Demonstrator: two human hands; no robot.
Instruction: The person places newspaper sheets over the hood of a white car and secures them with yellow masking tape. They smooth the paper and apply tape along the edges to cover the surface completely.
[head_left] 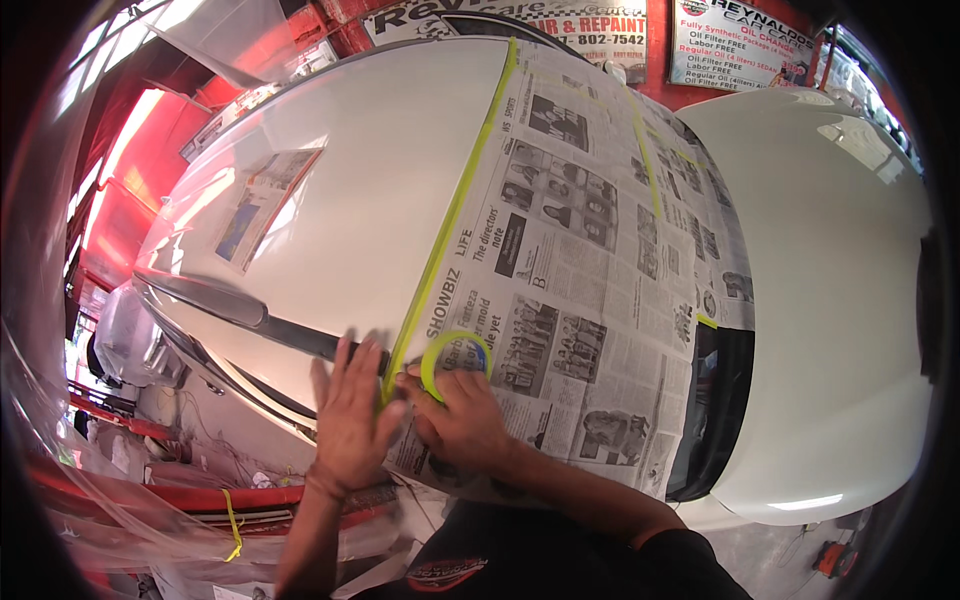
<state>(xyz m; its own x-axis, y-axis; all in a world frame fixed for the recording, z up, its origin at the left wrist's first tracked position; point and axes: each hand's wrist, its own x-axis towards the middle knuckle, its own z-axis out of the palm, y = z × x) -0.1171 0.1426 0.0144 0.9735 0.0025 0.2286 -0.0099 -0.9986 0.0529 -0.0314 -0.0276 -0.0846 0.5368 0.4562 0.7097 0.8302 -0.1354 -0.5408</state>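
A roll of yellow-green masking tape (428,364) is in my right hand (464,420), its fingers closed round the lower part of the ring. Beside it, my left hand (352,405) lies with fingers stretched out over the end of a black roof rail (300,337), close to the tape line; it is slightly blurred. A long strip of the same tape (440,252) runs across the white car roof (370,140), along the edge of newspaper sheets (570,255). These sheets cover the front part of the roof and most of the windshield.
A folded printed sheet (268,205) lies on the rear roof. To the right is the white hood (840,300), past a dark uncovered windshield corner (715,430). Clear plastic sheeting (60,330) hangs at left. Signs (745,45) stand behind the car.
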